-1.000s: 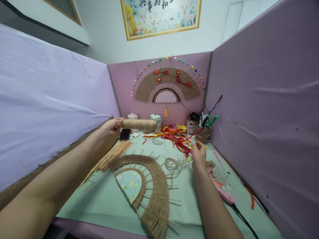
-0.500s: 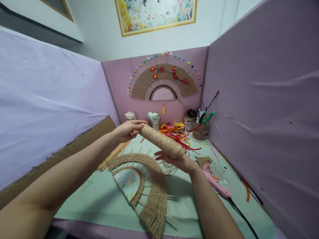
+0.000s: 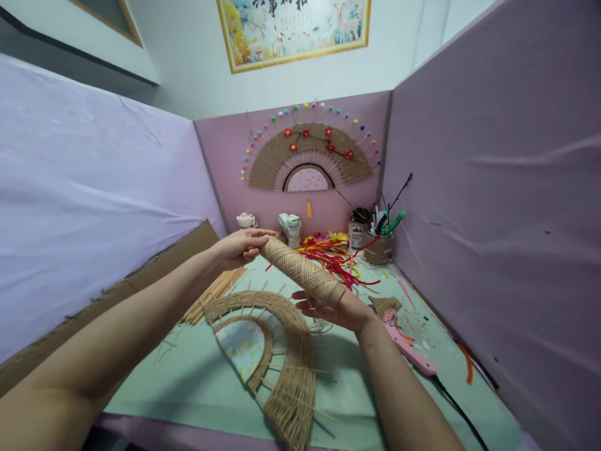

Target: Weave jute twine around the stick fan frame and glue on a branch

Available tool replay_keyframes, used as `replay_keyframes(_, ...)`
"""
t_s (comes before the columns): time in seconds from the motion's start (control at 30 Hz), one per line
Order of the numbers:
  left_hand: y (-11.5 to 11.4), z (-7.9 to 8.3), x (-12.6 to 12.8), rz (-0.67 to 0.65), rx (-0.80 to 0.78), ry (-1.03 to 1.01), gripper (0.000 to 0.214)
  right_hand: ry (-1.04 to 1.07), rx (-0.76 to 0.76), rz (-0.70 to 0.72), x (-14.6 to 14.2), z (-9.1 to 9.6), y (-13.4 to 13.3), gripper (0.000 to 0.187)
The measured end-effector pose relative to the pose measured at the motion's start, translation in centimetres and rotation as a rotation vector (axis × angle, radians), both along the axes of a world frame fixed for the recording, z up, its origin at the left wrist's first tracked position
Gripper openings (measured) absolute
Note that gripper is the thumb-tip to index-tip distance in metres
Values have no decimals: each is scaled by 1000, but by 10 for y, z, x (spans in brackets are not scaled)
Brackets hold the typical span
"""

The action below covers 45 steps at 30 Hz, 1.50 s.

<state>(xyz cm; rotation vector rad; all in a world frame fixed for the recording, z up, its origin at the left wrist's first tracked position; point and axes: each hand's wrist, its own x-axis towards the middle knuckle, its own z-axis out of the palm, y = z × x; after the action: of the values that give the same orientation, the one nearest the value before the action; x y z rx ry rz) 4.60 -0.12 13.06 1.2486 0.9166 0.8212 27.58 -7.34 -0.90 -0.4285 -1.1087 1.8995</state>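
A twine roll point(image 3: 300, 269) slanted above the green table point(image 3: 188, 391)
The left hand point(image 3: 240, 247) pinched the roll's far left end between thumb and fingers, while the right hand point(image 3: 339, 311), fingers loose and spread, lay under its near right end; below was the woven fan point(image 3: 293, 351), with sticks point(image 3: 216, 292) to the left, a glue gun point(image 3: 412, 352) to the right

I see 2 bare arms point(image 3: 154, 313) stretched forward. The left hand point(image 3: 238, 246), raised higher, extends thumb and forefinger in a pinching grip, its other fingers curled inward. The right hand point(image 3: 338, 313) sits lower, palm turned upward, fingers loosely parted and pointing toward the person's left.
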Motion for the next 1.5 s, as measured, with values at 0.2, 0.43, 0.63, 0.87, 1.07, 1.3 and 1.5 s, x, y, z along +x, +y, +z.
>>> replay_keyframes(0.2,-1,-4,6,-47,23,23,21,49,-168,16,-6,-10,4,32)
replay_keyframes(0.43,3,-2,-2,-51,68,104,25,50,-72,-366,1,-8,15,30)
replay_keyframes(0.63,20,-13,-14,204,184,145,22,101,33,-602,11,-9,23,29)
replay_keyframes(0.87,35,-3,-31,247,51,-50,16,163,-95,-806,22,-14,31,22)
replay_keyframes(1.07,39,-1,-51,311,46,138,28,453,-194,-1043,50,-16,35,17)
replay_keyframes(1.3,57,1,-81,625,20,-43,14,539,-262,-1281,55,-14,34,7)
replay_keyframes(1.5,48,7,-83,567,-78,-83,21,344,-254,-1333,45,-23,46,17)
